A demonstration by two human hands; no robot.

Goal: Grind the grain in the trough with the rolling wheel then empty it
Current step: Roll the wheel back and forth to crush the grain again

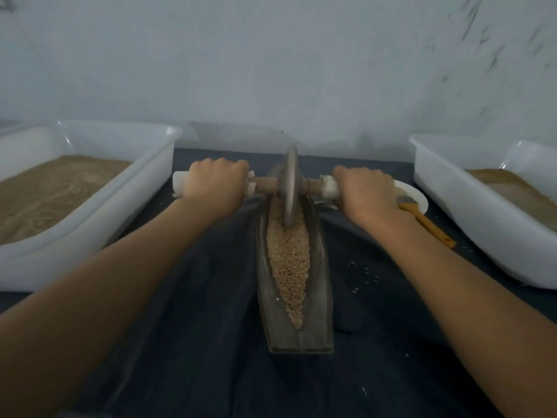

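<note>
Seen from a head-worn camera looking down, a person is gripping a rolling wheel by its wooden axle, one hand on each side. The left hand is curling tightly around the white-wrapped handle on the left, and the right hand is clamping the wrapped handle on the right; the hands are sitting well apart with the disc upright between them. The wheel is standing toward the far end of a long, boat-shaped trough that is lying lengthwise on a dark-covered table. Grain is filling the trough's groove and is looking coarse and mostly whole, so the grinding is likely at an early or middle stage, and the emptying is not yet done. A white bin holding brown meal is sitting to the left, another white tub to the right. An orange-handled brush is resting partly on a white plate behind the right hand.
</note>
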